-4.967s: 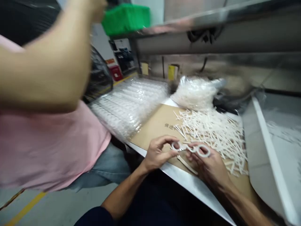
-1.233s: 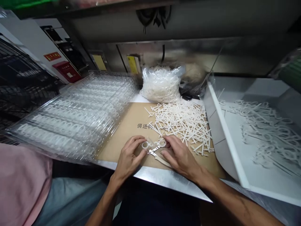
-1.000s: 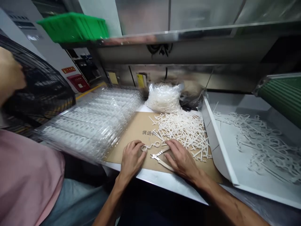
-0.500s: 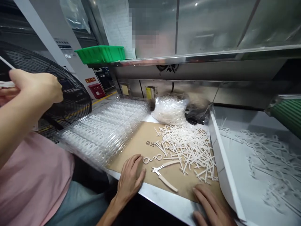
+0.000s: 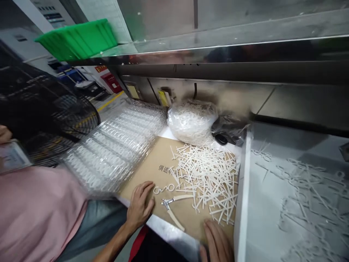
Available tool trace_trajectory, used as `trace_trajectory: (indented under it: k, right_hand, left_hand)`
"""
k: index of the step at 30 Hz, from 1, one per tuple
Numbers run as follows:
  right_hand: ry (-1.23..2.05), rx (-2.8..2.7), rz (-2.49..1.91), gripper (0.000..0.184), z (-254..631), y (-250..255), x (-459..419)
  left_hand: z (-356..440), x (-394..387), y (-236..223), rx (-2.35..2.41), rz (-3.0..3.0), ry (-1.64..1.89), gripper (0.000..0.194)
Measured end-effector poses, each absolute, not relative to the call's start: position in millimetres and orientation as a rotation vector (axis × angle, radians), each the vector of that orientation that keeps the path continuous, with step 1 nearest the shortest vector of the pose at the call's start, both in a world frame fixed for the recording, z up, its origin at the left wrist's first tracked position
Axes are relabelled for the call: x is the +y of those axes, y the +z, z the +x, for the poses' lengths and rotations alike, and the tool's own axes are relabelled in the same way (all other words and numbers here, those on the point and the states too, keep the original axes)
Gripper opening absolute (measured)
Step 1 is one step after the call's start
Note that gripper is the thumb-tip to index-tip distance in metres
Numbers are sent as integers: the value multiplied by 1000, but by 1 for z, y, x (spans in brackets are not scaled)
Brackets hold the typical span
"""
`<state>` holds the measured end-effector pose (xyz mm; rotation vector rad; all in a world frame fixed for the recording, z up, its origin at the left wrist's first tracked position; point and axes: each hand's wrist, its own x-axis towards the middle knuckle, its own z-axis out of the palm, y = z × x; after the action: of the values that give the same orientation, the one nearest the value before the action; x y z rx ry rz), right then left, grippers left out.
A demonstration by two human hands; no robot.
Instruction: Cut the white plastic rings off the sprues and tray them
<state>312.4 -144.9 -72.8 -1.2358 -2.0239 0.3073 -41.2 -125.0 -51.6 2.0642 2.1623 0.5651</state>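
My left hand [image 5: 140,205] lies flat on the brown cardboard sheet [image 5: 148,163] near the steel edge, holding nothing. Just to its right rests a white plastic eyeglass-shaped piece [image 5: 164,189], not touching my fingers. Below that lie cream-handled cutting pliers [image 5: 170,210], also free of my hands. My right hand [image 5: 215,242] rests at the sheet's lower edge with its fingers spread, close to a heap of white plastic runner offcuts [image 5: 205,182]. Part of that hand is cut off by the bottom of the frame.
A stack of clear trays [image 5: 114,142] holding white pieces sits to the left. A bag of white pieces [image 5: 192,122] stands behind the heap. A white-walled bin [image 5: 242,196] lies right. A co-worker's pink shirt [image 5: 38,211] and a fan [image 5: 46,112] are at left.
My hands have moved apart from the eyeglass-shaped piece and pliers, with my right hand sliding towards the bottom of the view. The co-worker's raised arm has dropped away, and the view has tilted.
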Motion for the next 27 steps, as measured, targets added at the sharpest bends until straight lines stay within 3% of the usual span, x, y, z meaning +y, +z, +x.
trace_trajectory:
  k: [3, 7, 16, 27]
  right_hand:
    - [360, -2077, -1287, 70, 310, -56, -145]
    - [375, -2135, -1265, 53, 310, -46, -142]
    - [325, -2132, -1190, 34, 311, -71, -138]
    - [249, -2144, -1168, 45, 312, -94, -128]
  left_hand:
    - [-35, -123, -39, 2160, 1993, 492, 41]
    - [-27, -120, -29, 2161, 1918, 484, 41]
    - [-23, -117, -32, 2166, 1892, 521, 39]
    - [-26, -117, -46, 2130, 1913, 672, 42]
